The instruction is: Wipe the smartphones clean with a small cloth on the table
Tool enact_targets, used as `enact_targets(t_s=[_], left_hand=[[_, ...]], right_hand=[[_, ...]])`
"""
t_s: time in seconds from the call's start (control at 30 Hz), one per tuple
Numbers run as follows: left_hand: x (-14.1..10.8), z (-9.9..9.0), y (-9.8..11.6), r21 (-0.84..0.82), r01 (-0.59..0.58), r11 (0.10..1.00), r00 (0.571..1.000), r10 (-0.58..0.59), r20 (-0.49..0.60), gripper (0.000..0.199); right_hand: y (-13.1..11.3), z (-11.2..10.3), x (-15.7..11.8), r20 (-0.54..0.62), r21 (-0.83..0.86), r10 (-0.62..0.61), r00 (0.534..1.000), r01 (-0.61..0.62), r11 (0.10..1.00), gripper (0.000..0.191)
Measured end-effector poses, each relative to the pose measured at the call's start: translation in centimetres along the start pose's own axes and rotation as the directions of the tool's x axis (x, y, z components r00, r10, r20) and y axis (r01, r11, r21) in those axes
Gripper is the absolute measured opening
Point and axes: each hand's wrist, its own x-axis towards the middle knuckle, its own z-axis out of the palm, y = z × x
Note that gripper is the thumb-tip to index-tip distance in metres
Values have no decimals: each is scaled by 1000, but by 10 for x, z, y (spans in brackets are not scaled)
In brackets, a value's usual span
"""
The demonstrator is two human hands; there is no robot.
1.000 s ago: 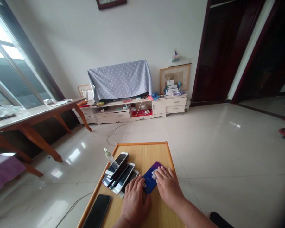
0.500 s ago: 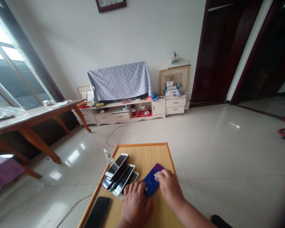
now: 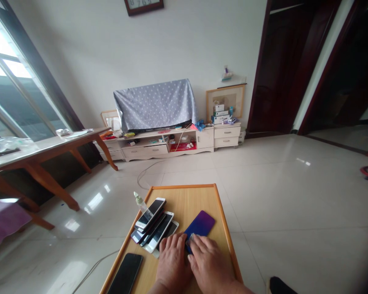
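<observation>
A smartphone [image 3: 202,223] with a glossy blue-to-purple back lies face down on a small wooden table [image 3: 187,195]. At its lower left edge my left hand [image 3: 174,259] grips it, though the thumb is mostly hidden behind my other hand. My right hand [image 3: 210,259] presses a small white wipe [image 3: 191,237] onto the lower part of the phone's back, fingers closed over it. Only a bit of the wipe shows. Left of my hands is a stack of several phones [image 3: 159,230]. A black phone [image 3: 125,272] lies alone nearer to me.
A clear squeeze bottle [image 3: 140,201] with a pale green nozzle stands behind the phone stack at the table's left edge. Across the tiled floor is a low white cabinet [image 3: 204,139] with a dotted cloth [image 3: 156,106] above it. A longer table [image 3: 49,147] stands at left.
My right hand has slid with the wipe down and left over the phone's back, from near its upper right side to beside my left hand. The left hand has barely moved.
</observation>
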Motion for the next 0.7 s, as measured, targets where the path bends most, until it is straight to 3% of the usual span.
enact_targets(t_s=[0.1, 0.3, 0.57, 0.7], left_hand=[[1, -1, 2, 3, 4, 1000, 1000, -4, 0, 49], [2, -4, 7, 15, 4, 1000, 1000, -4, -26, 42], [1, -2, 4, 3, -16, 1000, 1000, 16, -25, 36], [1, -2, 5, 12, 1, 1000, 1000, 0, -23, 38]], right_hand=[[5, -3, 4, 5, 0, 33, 999, -33, 999, 39], [40, -22, 27, -31, -71, 162, 986, -163, 984, 39], [9, -5, 9, -2, 2, 71, 997, -71, 997, 37], [32, -8, 21, -39, -37, 126, 991, -128, 991, 36]])
